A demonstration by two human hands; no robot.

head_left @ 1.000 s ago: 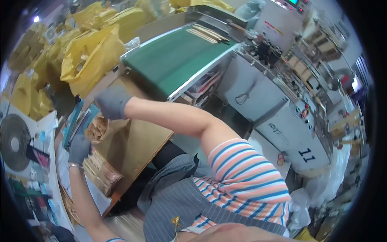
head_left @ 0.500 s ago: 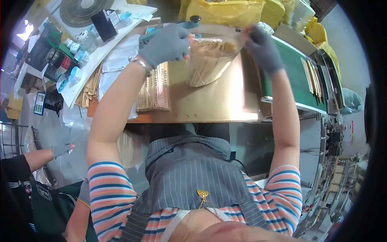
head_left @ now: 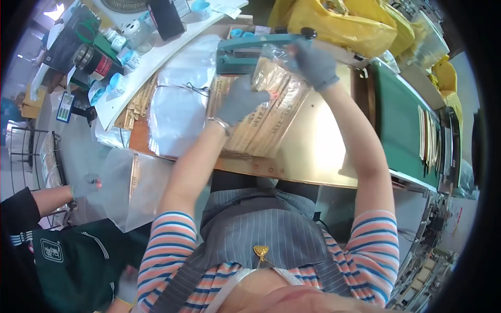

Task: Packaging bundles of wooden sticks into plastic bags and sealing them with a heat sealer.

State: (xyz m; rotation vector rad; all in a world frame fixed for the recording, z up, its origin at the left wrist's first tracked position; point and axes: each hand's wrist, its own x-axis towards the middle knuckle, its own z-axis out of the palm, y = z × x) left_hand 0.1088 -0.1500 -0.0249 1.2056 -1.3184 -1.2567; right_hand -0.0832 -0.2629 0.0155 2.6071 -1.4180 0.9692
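A clear plastic bag (head_left: pixel 271 117) full of slim brown paper sleeves lies slanted over the brass-coloured tabletop. My left hand (head_left: pixel 241 101), in a grey glove, grips its left side with the thumb laid across the front; the other fingers are partly hidden. At the bag's upper end, my gloved right hand (head_left: pixel 315 63) pinches the loose plastic, slightly blurred. Just behind that end stands a teal bar sealer (head_left: pixel 237 55) with a black knob (head_left: pixel 309 34). More brown sleeves (head_left: pixel 222 86) lie beside my left hand.
A stack of clear bags (head_left: pixel 177 115) tied with dark cord lies to the left. Beyond it, a white shelf (head_left: pixel 151 68) carries a phone, jars and cups. Yellow bags (head_left: pixel 339 28) sit behind, a green board (head_left: pixel 402 120) at right. A co-worker's gloved hand (head_left: pixel 86 185) is at lower left.
The filled bag has come down from a raised, tilted position onto the tabletop. My left hand has moved lower onto its side. My view has shifted left, and the co-worker's clear bag shows more.
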